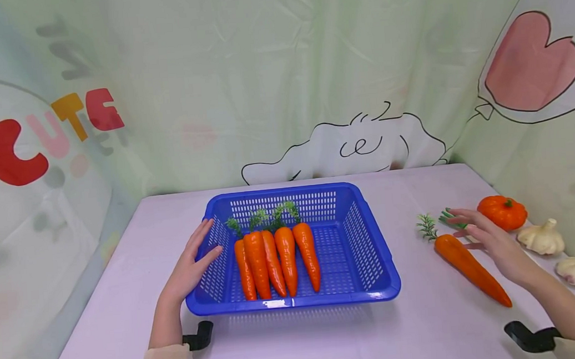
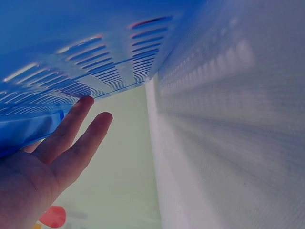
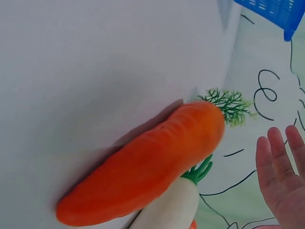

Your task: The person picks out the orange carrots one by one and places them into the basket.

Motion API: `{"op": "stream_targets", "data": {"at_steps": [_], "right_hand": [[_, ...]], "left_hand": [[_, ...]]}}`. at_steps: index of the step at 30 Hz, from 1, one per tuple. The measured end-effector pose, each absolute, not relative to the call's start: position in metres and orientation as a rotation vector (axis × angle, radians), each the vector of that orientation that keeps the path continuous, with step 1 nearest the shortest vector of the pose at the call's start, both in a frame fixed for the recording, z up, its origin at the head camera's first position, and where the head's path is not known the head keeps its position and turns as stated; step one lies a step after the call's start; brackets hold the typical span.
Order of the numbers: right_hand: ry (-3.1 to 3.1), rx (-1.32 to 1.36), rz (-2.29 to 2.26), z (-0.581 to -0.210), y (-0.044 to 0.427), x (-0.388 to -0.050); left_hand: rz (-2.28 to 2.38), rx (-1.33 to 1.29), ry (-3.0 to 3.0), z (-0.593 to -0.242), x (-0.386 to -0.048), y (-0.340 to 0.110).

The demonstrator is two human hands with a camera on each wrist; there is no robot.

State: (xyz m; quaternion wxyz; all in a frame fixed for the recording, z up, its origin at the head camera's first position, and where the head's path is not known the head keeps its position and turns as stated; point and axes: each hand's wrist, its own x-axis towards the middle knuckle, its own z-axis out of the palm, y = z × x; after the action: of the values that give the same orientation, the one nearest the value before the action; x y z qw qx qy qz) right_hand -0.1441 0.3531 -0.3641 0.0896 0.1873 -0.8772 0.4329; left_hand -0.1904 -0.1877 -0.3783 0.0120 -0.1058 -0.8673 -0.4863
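A blue plastic basket [image 1: 293, 302] holds several orange carrots [image 1: 286, 260] with green tops, lying side by side. My left hand [image 1: 190, 271] rests against the basket's left side, its thumb reaching over the rim; in the left wrist view, straight fingers [image 2: 78, 155] lie along the outer slotted wall. Over on the right, a large single carrot [image 1: 474, 272] lies on the table. My right hand [image 1: 497, 242] hovers just beyond it with fingers extended, holding nothing. A white radish [image 3: 170, 205] with green stems lies beside that carrot; in the head view my right hand mostly hides it.
A small orange pumpkin [image 1: 503, 213] and two garlic bulbs [image 1: 542, 238] sit along the table's right edge. The white table [image 1: 299, 345] ends against a printed curtain [image 1: 201, 96] at the back and sides.
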Motion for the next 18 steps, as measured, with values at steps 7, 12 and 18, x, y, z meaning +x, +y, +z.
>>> {"op": "stream_targets", "data": {"at_steps": [7, 12, 18], "right_hand": [[-2.643, 0.501, 1.273, -0.374, 0.365, -0.146], [-2.655, 0.475, 1.249, -0.382, 0.372, -0.148], [-2.725, 0.386, 1.189, -0.386, 0.378, -0.150]], "left_hand": [[-1.521, -0.325, -2.704, -0.379, -0.190, -0.188], [-1.517, -0.319, -2.708, -0.379, -0.190, -0.188], [-1.511, -0.321, -2.709, -0.380, -0.191, -0.188]]}}
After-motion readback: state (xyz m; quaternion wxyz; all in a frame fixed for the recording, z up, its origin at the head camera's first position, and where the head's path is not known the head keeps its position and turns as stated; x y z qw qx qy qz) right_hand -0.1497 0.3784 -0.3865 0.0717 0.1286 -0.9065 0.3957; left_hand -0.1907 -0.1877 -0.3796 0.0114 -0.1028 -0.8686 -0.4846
